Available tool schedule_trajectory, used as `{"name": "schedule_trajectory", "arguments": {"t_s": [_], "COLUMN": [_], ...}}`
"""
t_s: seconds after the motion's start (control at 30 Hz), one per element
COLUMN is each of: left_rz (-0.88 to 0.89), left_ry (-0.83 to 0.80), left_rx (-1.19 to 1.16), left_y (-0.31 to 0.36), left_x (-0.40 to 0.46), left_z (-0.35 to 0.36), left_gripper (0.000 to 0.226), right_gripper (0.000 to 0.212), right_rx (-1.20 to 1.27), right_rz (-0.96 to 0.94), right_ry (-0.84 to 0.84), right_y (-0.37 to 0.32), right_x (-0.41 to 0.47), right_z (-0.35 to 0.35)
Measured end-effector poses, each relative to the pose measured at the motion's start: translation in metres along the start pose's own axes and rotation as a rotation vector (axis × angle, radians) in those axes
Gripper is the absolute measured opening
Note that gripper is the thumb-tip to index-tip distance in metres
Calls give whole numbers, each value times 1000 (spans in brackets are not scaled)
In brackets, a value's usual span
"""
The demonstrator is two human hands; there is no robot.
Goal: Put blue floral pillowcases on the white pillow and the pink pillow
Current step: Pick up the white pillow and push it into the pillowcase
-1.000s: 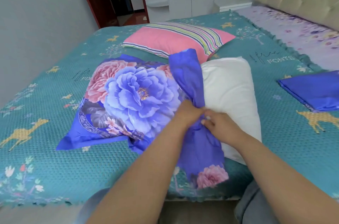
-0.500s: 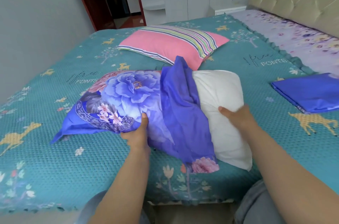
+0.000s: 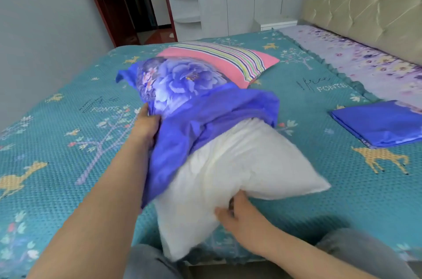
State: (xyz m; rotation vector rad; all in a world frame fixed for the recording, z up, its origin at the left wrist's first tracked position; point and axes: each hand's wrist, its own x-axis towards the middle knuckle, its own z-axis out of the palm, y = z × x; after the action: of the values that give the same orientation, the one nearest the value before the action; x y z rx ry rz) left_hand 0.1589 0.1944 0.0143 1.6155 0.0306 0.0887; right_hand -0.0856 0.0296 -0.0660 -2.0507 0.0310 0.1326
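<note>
Left hand (image 3: pixel 146 126) clamped on blue case (image 3: pixel 205 118), right hand (image 3: pixel 239 214) clamped on white pillow (image 3: pixel 239 164). Best to push pillow far in, tugging case near, corners first.

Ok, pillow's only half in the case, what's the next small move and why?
Probably draw the blue floral pillowcase toward you with the left hand, which grips its open edge, while the right hand holds the white pillow; the near half is bare.
</note>
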Motion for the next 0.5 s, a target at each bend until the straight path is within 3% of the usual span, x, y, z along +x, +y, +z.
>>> {"name": "schedule_trajectory", "arguments": {"t_s": [0.07,0.13,0.17,0.23,0.3,0.33,0.4,0.47,0.5], "left_rz": [38,-29,-41,30,137,205,252,253,235], "left_ry": [-159,-417,-476,-389,-281,-291,-449,-822,-1000], "left_rx": [366,570,679,893,875,803,650,642,717], "left_y": [6,7,3,-8,-7,-1,18,34,35], "left_x": [0,-15,-20,-28,-38,-45,-70,-106,-124], "left_z": [-5,2,4,5,5,5,3,8,11], "left_gripper": [38,62,72,76,56,39,6,28,31], "right_gripper": [46,33,27,18,12,4,36,74,82], "right_rx": [-205,-437,-421,-181,-46,-91,-337,-729,-920], "right_rz": [35,-58,-92,-93,-160,-204,-288,-363,-366], "right_ry": [-238,-311,-289,-161,76,200,394,483,463], "right_y": [-6,-14,-23,-36,-45,-48,-50,-48,-48], "right_x": [2,11,16,27,44,50,65,79,84], "right_z": [3,-7,-14,-28,-46,-58,-76,-91,-91]}}
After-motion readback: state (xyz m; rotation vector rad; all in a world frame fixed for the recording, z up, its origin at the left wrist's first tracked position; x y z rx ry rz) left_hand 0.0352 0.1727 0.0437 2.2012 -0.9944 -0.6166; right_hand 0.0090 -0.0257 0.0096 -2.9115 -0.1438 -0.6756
